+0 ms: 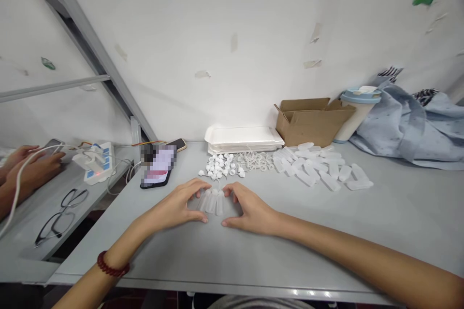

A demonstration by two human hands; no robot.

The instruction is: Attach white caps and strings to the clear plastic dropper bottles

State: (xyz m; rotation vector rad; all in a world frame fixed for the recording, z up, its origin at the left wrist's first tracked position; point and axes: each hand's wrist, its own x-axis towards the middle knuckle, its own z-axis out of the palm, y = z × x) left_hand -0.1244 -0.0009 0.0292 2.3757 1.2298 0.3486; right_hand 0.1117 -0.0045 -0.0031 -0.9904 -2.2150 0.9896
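Left hand (176, 206), right hand (253, 210) flank tubes (211, 203) (three-plus).

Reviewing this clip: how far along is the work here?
Done: a small group of clear sleeves appears to have white tops on.
In hand: that same group, framed between the left hand and right hand.
Left, judging by the loose piles: white caps, pale rings and many uncapped sleeves.

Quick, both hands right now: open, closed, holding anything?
Left hand: open, curved beside the small capped tubes; whether it touches them can't be told.
Right hand: open, curved on their other side; touch can't be told.
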